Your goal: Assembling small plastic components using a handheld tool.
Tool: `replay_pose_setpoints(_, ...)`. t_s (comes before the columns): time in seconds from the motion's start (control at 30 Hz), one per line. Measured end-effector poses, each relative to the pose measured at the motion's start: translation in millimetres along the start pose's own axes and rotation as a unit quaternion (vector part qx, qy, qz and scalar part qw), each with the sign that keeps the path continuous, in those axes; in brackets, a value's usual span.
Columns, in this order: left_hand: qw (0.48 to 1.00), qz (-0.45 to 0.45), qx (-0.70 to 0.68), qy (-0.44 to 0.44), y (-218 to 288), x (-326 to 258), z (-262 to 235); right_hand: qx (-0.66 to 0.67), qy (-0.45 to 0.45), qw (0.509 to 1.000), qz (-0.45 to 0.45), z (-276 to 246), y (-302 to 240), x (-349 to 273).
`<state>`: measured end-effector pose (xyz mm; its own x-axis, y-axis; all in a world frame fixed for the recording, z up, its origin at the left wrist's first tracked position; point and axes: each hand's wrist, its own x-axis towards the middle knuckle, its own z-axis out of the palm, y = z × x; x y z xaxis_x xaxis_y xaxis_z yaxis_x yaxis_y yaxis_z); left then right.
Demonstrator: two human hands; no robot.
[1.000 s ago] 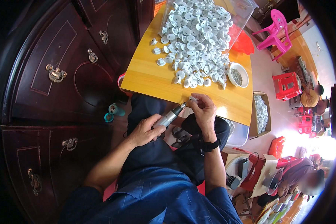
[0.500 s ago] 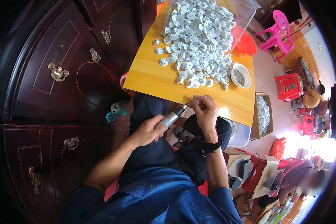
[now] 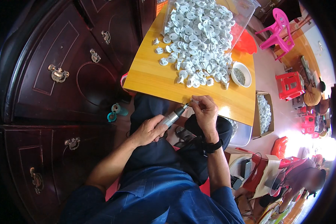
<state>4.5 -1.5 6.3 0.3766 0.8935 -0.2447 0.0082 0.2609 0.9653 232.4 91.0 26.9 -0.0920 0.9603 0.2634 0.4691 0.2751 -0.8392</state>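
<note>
My left hand (image 3: 151,130) is wrapped around an electric screwdriver (image 3: 171,118) with a silver-grey body and a black nose. It slants up to the right, just off the table's near edge. At its tip my right hand (image 3: 205,112) is closed in a pinch, a black band on the wrist. Between thumb and finger sits a small white plastic piece, mostly hidden by the fingers. Beyond both hands a heap of white plastic parts with round discs (image 3: 198,41) covers much of the yellow wooden table (image 3: 147,72). A white bowl (image 3: 246,82) of small metal screws stands at the heap's right.
A clear plastic bin (image 3: 246,18) lies behind the heap, beside a red bag (image 3: 245,43). Right of the table stands a cardboard box (image 3: 270,123) of white parts. Dark wooden cabinets (image 3: 44,97) line the left. A pink chair (image 3: 280,31), red stools (image 3: 289,86) and other people are farther right.
Both hands stay nearly in place, the screwdriver tip still at the right fingers. At the lower right, another person has shifted posture slightly.
</note>
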Motion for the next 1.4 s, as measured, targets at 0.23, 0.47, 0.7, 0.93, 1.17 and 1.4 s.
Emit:
replay_pose_setpoints(0.23,0.998,-0.010,-0.054,-0.008,2.6,3.4,2.4,0.073,-0.016,0.995,0.069,-6.9,13.6,2.4)
replay_pose_setpoints(0.47,0.998,-0.008,-0.068,0.003,3.4,-0.8,-0.9,-0.108,0.028,0.991,0.068,-61.9,17.6,20.9)
replay_pose_setpoints(0.7,0.999,-0.009,-0.038,0.002,-1.7,0.8,-2.7,-0.304,0.097,0.947,0.038,-129.8,32.6,36.1)
replay_pose_setpoints(0.93,1.000,-0.010,-0.026,0.001,1.0,1.3,-2.1,-0.372,0.084,0.925,0.005,-151.2,40.1,100.7)
replay_pose_setpoints(1.17,1.000,0.007,0.009,0.008,3.1,-1.0,0.7,-0.461,-0.040,0.884,0.071,-142.6,78.1,157.4)
replay_pose_setpoints(1.4,1.000,0.016,0.006,0.004,-4.3,1.3,-2.9,-0.491,-0.055,0.865,0.087,-142.0,94.3,168.2)
